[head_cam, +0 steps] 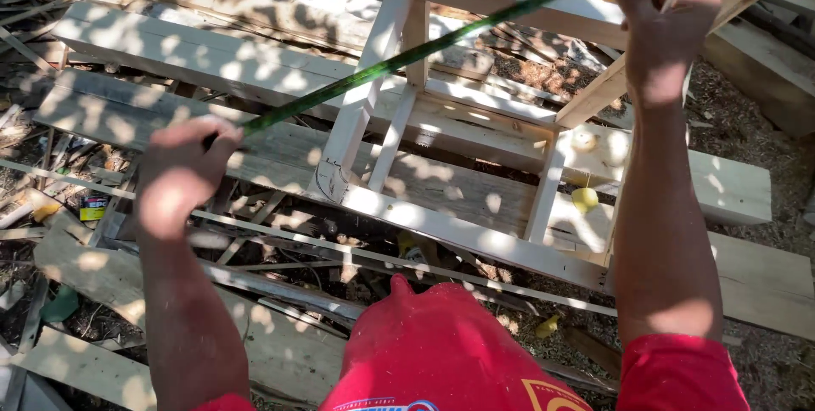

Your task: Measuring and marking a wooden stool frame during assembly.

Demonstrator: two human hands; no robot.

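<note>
My left hand is closed around the lower end of a long thin green strip. The strip runs diagonally up to the right, crossing in front of a pale wooden frame of slats and posts. My right hand is raised at the upper right, fingers closed on a thin pale stick-like object whose tip shows above the knuckles; whether it joins the green strip's far end is hidden. Both forearms reach out from red sleeves at the bottom.
Long wooden planks lie stacked under and behind the frame. Thin offcuts and scraps litter the dirt ground. A small yellow object hangs by the frame's right post. A small can lies at the left.
</note>
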